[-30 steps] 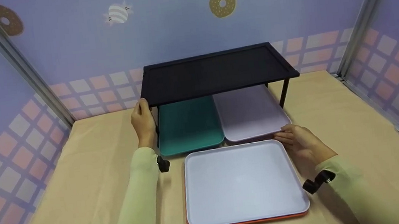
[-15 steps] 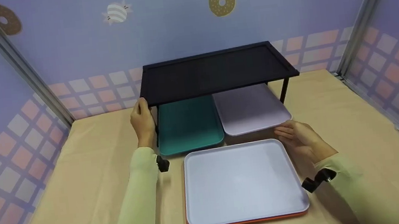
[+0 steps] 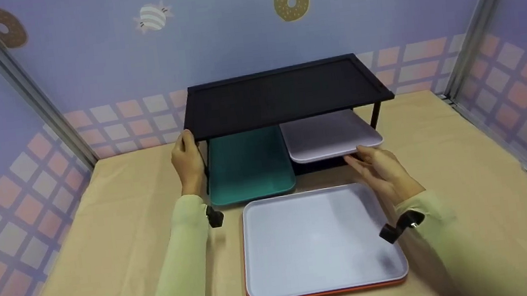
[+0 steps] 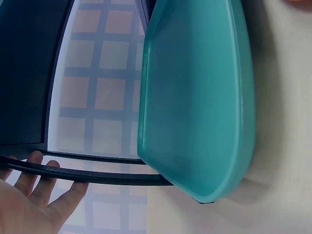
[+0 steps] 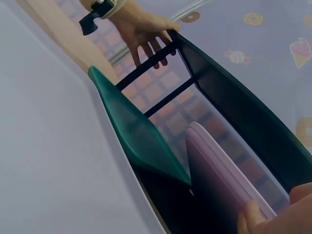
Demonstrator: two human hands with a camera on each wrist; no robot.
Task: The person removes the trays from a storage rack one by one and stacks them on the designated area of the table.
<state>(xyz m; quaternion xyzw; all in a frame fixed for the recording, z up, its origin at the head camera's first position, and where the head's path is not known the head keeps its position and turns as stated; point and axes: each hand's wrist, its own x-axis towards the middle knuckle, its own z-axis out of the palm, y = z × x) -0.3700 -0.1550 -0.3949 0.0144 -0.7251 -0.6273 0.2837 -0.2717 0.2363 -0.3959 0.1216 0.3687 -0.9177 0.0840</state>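
A black two-level rack (image 3: 287,95) stands against the back wall. My left hand (image 3: 187,161) holds its front left corner, and the fingers (image 4: 44,187) reach behind the leg in the left wrist view. On the rack's lower level, at left, lies a teal tray (image 3: 251,169). Beside it a lilac tray (image 3: 331,136) has its front edge raised, its back part hidden under the rack's top. My right hand (image 3: 383,171) pinches that front edge near the right corner, thumb above and fingers below. The right wrist view shows the lilac tray (image 5: 219,170) tilted clear of the dark base.
In front of the rack a pale white-blue tray (image 3: 321,240) lies on an orange tray (image 3: 327,294), only its rim showing. A beige cloth (image 3: 106,245) covers the table. Patterned walls (image 3: 230,27) with metal corner posts (image 3: 481,9) close in the back and sides.
The lilac tray's front edge has risen and moved back under the rack's top, baring the dark surface below. My right hand has moved forward and left with it. My left hand has stayed put.
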